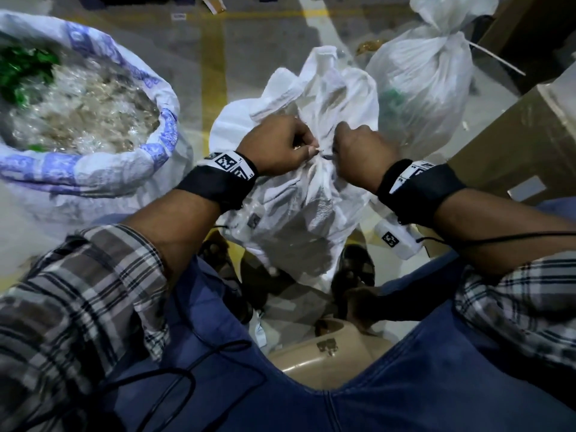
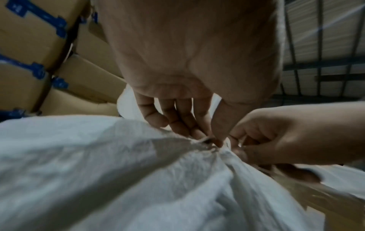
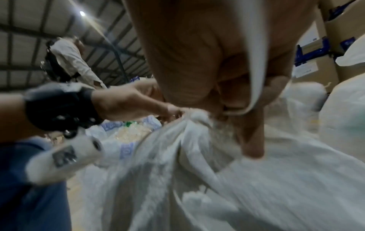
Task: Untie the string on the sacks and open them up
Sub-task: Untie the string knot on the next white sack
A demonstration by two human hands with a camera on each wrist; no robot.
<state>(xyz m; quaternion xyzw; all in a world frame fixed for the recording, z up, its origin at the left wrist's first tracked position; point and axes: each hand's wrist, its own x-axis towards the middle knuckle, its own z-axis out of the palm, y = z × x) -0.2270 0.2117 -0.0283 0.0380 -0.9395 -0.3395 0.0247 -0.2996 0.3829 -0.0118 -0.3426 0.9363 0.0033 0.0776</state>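
A white woven sack [image 1: 299, 213] stands between my knees, its neck bunched and tied with a pale string [image 2: 205, 139]. My left hand [image 1: 304, 148] is at the left of the neck, thumb and fingers pinching the string at the knot; its fingers [image 2: 183, 123] curl down onto it. My right hand [image 1: 339, 145] grips from the right, and a flat white string strip [image 3: 254, 70] loops round its curled fingers. The knot itself is mostly hidden between both hands. A second white sack [image 1: 420, 88] stands tied behind it on the right.
An open sack [image 1: 103, 169] with blue print, full of clear and green plastic scraps, stands at the left. Cardboard boxes [image 1: 514, 145] line the right side. I sit on a tan stool [image 1: 327, 353]. A person [image 3: 69, 59] stands far off.
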